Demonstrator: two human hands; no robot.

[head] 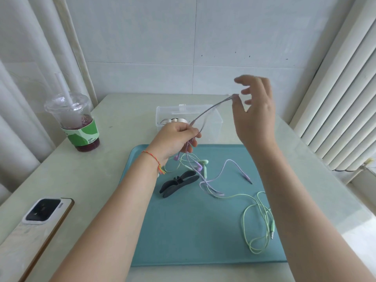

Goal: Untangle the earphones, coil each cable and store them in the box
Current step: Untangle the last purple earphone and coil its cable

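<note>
Right now the left hand (176,137) grips a bunch of purple earphone cable (211,108), fingers curled round it above the far edge of the teal tray (183,231). From that fist a doubled strand runs up and rightward to the right hand (255,110), which pinches its far end between thumb and a fingertip, other fingers spread loose. Likely purpose: holding the strand taut to draw it clear of the tangle.

Below the left hand, the rest of the purple cable hangs down and crosses the green earphone cable (257,216) on the tray; the green earbud (204,162) and a purple bud lie close together there. So untangling looks unfinished, coiling not begun.

Clear plastic box (213,123) stands open just beyond the tray, with something white already inside. A dark clip (179,183) rests on the tray.
</note>
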